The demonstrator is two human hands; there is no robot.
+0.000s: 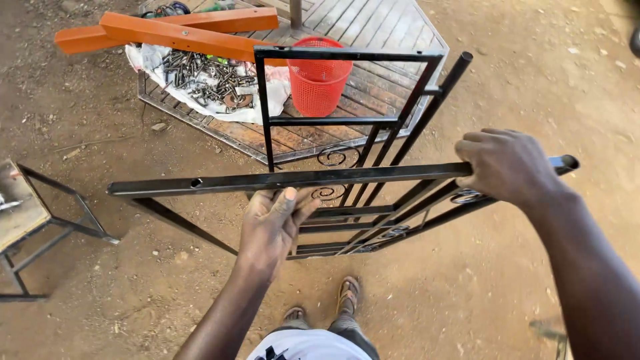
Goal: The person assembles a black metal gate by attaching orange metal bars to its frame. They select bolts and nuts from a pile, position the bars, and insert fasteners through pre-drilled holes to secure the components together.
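Note:
A black metal gate frame (pixel 333 120) with scroll ornaments stands upright in front of me on the dirt ground. Its long top bar (pixel 220 181) runs left to right at waist height. My right hand (pixel 507 167) is closed over the right end of that bar. My left hand (pixel 273 223) grips the frame from below near the middle, thumb up against the bar. My sandalled feet (pixel 347 297) show beneath the frame.
A wooden pallet platform (pixel 393 33) lies behind, carrying a red plastic basket (pixel 319 80), two orange-painted beams (pixel 173 33) and a white cloth heaped with metal scraps (pixel 207 77). A small metal-legged stool (pixel 27 220) stands at the left.

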